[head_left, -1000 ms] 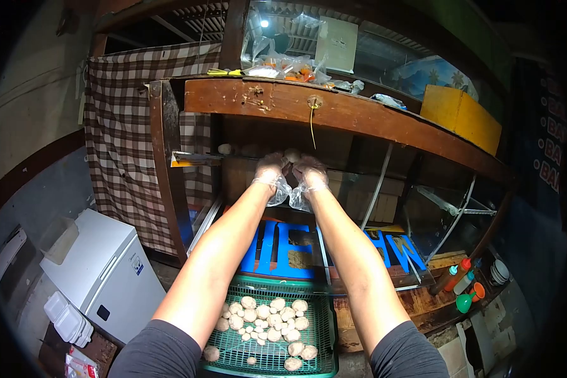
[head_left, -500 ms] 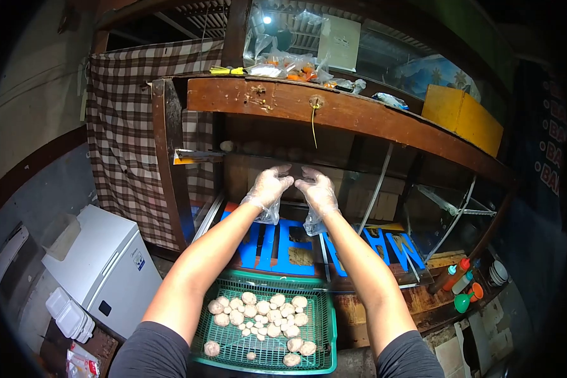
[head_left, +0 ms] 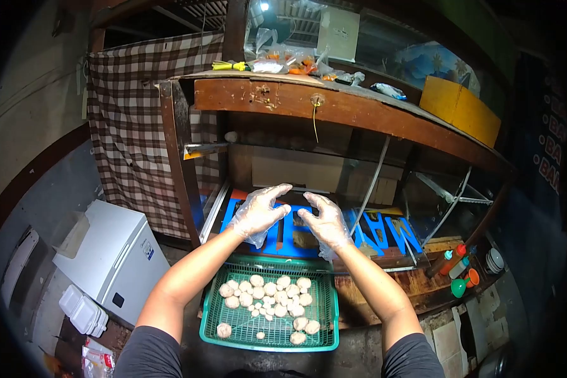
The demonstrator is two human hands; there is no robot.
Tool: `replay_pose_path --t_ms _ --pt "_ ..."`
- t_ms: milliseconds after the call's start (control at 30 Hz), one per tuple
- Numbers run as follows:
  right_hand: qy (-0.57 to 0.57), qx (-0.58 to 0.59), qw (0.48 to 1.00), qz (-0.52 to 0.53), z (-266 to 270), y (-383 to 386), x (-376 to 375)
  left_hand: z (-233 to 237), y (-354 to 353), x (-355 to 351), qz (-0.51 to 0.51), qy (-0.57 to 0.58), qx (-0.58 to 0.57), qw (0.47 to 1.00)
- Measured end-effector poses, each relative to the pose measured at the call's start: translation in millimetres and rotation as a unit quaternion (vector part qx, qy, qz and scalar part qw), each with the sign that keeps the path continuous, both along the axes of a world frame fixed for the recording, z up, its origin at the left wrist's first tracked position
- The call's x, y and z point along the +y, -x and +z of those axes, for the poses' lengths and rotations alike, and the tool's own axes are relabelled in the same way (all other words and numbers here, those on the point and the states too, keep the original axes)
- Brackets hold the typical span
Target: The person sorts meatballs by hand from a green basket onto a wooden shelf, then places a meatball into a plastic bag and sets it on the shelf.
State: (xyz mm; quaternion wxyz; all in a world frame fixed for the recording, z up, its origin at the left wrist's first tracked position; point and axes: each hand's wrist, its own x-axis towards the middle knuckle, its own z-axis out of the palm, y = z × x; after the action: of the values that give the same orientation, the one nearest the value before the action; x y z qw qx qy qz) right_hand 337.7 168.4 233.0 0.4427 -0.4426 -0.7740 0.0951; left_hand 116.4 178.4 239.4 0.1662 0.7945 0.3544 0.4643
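My left hand [head_left: 261, 213], in a clear plastic glove, is raised in front of the wooden stall with its thumb and fingers apart. Facing it across a small gap is my right hand [head_left: 329, 222], gloved the same way, fingers also spread. Neither hand holds anything. Behind and below them is a panel with large blue letters [head_left: 384, 233]. Closer to me, a green plastic basket [head_left: 271, 347] contains several pale round balls [head_left: 270, 289] of different sizes, which look like meatballs. On the dim shelf inside the stall sits another pale ball [head_left: 232, 137], with fainter round shapes beside it.
A white chest-like appliance [head_left: 110, 264] stands at left, with foam boxes [head_left: 84, 312] near it. Sauce bottles [head_left: 453, 259] and a green funnel [head_left: 458, 288] are at right. Above the hands runs a wooden beam [head_left: 353, 112], and a yellow box [head_left: 460, 110] rests on top.
Both hands have come down and back from the shelf. They are a little farther apart, and their fingers are spread wider. The view has shifted slightly.
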Motion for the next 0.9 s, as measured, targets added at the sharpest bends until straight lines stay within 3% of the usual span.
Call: replay_pose_path --t_ms 367,533,900 --pt "0.015 -0.129 0.991 -0.032 -15 -1 -80 -23 15 -67 0.012 0.035 0.051 0.998" --pt "0.011 -0.120 0.993 -0.014 -29 -4 -100 -37 18 -93 0.015 0.117 0.027 0.993" --pt "0.086 -0.093 0.992 -0.018 -60 -15 -135 -84 19 -130 0.009 0.118 -0.026 0.993"
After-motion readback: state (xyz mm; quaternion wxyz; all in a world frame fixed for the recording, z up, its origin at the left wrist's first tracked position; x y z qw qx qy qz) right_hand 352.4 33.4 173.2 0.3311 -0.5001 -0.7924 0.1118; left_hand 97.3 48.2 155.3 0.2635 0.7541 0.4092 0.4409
